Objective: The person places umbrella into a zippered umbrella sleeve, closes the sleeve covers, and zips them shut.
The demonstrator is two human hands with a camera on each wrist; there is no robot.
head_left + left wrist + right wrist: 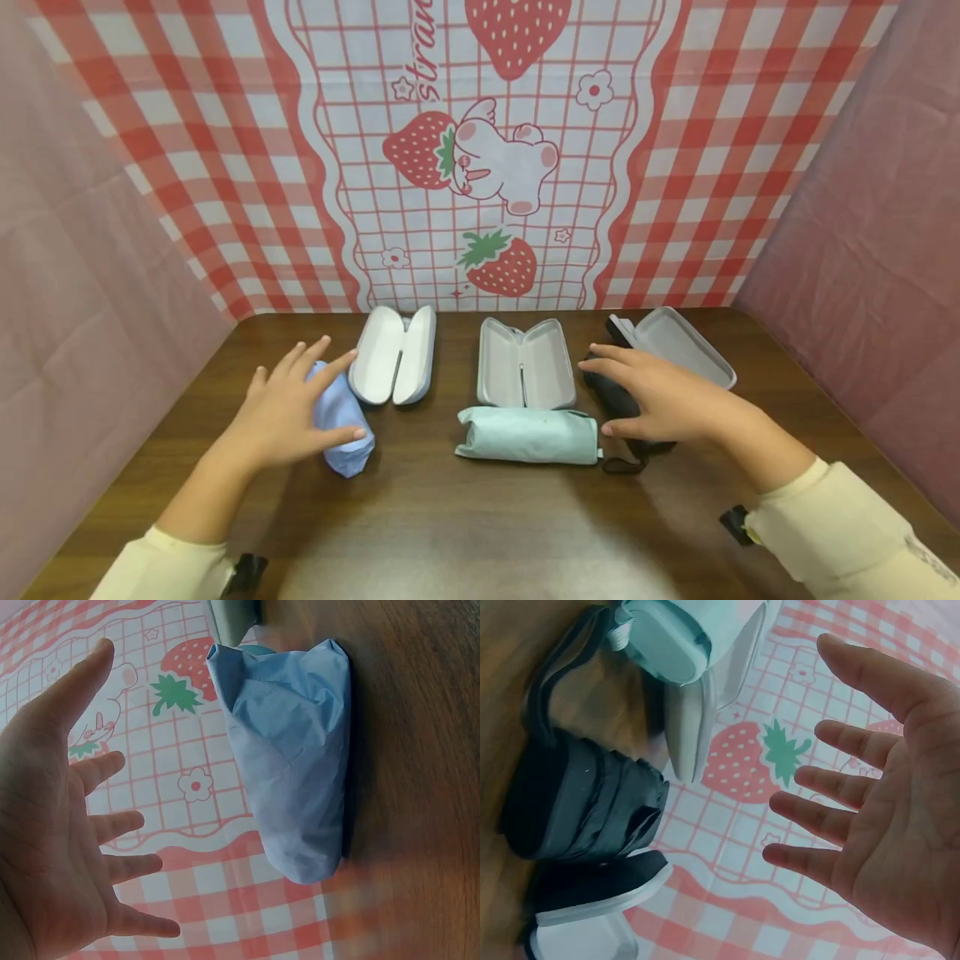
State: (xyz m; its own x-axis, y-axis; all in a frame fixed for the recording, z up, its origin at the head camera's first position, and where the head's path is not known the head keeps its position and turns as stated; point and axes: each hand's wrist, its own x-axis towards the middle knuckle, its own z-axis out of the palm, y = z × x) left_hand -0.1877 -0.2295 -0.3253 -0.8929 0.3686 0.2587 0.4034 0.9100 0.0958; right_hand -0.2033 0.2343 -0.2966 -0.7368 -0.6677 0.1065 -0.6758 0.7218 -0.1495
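My left hand (277,417) hovers with spread fingers over a light blue fabric bundle (343,417), which looks like a folded umbrella in its sleeve. In the left wrist view, a gap shows between this hand (67,817) and the blue bundle (292,757). On the other side, my right hand (667,396) is held above a black folded umbrella (611,396), hiding part of it. Its fingers are spread and empty in the right wrist view, away from the black umbrella (592,802). Between the hands lies a mint green folded umbrella (528,436).
Three eyeglass cases lie opened along the back of the wooden table (420,517): a white-lined one (378,358) at left, a grey-lined one (498,367) in the middle, and another grey-lined one (686,350) at right. A strawberry-print cloth (525,275) hangs behind.
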